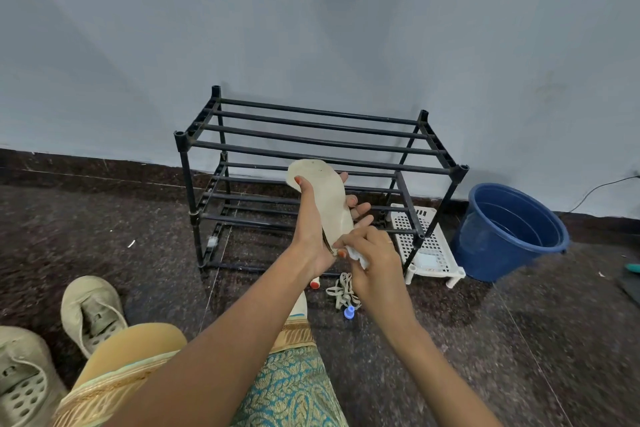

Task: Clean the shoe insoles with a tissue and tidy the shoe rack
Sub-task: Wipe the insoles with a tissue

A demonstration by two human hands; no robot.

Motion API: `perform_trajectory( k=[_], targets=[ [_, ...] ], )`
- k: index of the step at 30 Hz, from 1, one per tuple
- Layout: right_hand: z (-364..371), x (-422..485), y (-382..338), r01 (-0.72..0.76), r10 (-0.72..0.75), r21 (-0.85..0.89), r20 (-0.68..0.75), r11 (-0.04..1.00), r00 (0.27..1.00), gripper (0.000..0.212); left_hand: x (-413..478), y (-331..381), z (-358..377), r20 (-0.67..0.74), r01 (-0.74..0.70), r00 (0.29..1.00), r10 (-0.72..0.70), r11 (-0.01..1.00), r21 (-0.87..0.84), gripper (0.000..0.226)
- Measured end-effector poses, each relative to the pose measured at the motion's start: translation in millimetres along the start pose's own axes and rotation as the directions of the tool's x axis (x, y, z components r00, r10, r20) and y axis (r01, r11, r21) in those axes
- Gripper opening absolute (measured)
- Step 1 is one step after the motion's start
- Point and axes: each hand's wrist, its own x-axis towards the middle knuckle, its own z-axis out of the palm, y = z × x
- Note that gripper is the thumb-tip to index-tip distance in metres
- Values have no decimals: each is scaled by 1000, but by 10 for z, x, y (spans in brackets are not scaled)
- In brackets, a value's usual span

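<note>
My left hand (311, 229) grips a pale cream insole (329, 198), held upright in front of the black shoe rack (311, 146); thumb on its upper face, fingers wrapped behind. My right hand (372, 253) pinches a crumpled white tissue (356, 255) against the insole's lower end. The rack has two tiers of bars with no shoes on them. Two beige shoes (91, 310) (24, 378) without laces lie on the floor at the lower left.
A blue bucket (509, 232) stands right of the rack, with a small white plastic stand (429, 246) between them. Loose laces (343, 289), a blue cap (349, 312) and a red-tipped item (314, 284) lie on the dark floor. A cable (602, 187) runs along the wall.
</note>
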Motion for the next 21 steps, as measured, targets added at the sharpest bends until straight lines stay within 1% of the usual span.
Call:
perform_trajectory(
  k=[2, 6, 10, 15, 18, 21],
  targets=[
    [-32, -6, 41, 20, -20, -41, -14, 999, 1000, 34, -10, 0, -1, 3, -3, 1000, 3, 1000, 19, 81],
    [-60, 49, 90, 40, -45, -83, -59, 996, 997, 29, -10, -2, -3, 7, 4, 1000, -5, 995, 101, 80],
    [-51, 110, 93, 40, -54, -143, -93, 989, 994, 26, -10, 11, 1, 15, 41, 999, -43, 991, 125, 77],
    [-61, 208, 90, 11, -25, -108, -125, 994, 992, 18, -17, -18, 10, 74, 75, 994, -79, 995, 63, 77],
    [-32, 168, 111, 28, -42, -125, -111, 992, 993, 20, -4, -15, -10, 66, 67, 995, -72, 995, 68, 78],
    [-16, 65, 105, 11, -18, -71, -101, 997, 995, 21, -8, -16, -20, 43, 27, 999, -32, 995, 98, 77]
  ],
)
